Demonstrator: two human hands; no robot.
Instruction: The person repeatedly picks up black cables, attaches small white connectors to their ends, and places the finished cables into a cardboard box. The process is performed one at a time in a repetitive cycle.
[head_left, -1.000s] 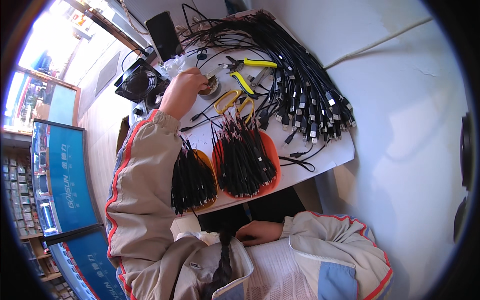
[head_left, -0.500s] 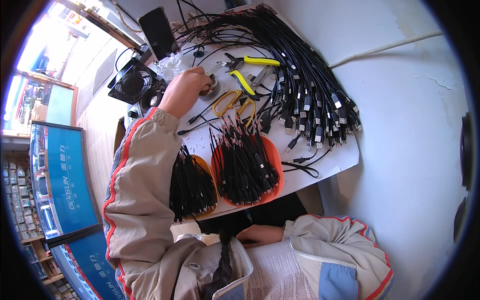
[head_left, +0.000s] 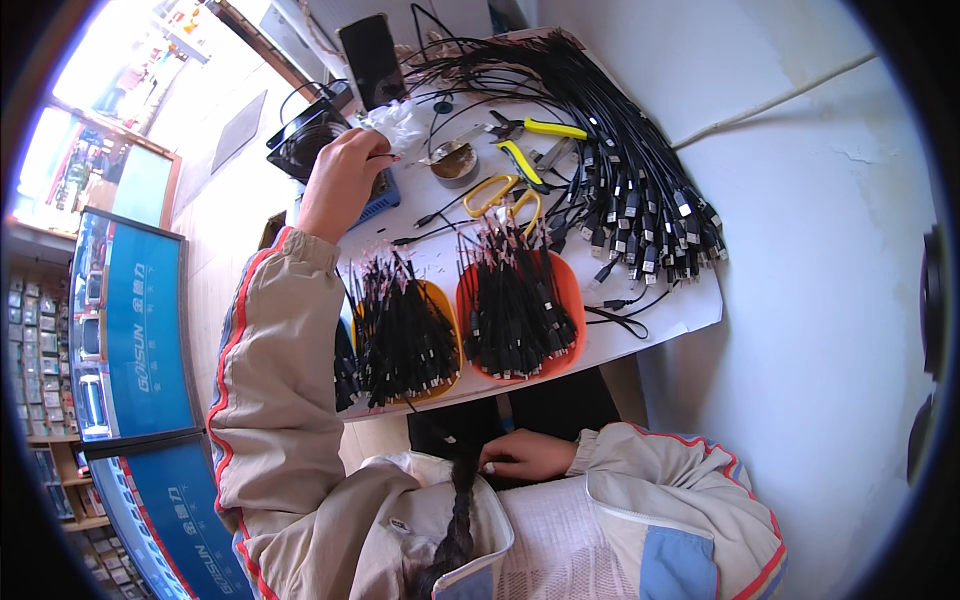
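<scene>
My left hand [head_left: 345, 178] is raised over the far left of the table, its fingers pinched on a thin black cable [head_left: 384, 156] with a reddish tip. Beneath and beside it sits a blue box-shaped device [head_left: 380, 198], partly covered by the hand. Just right of it stands a small round tin [head_left: 456, 166] with brownish stuff inside and a thin metal tool across its rim. My right hand [head_left: 527, 455] rests low at my lap, fingers curled; what they hold, if anything, is hidden.
A red-orange bin [head_left: 572, 322] and a yellow bin [head_left: 452, 300] hold black cables with stripped ends. Yellow-handled scissors [head_left: 490, 196], pliers [head_left: 556, 129] and a large USB cable bundle [head_left: 640, 190] lie beyond. A black fan [head_left: 305, 140] and a phone [head_left: 372, 62] stand at the back.
My left hand has moved left, off the tin to beside the blue device. The tin's inside and more of the yellow bin now show. My view has shifted slightly.
</scene>
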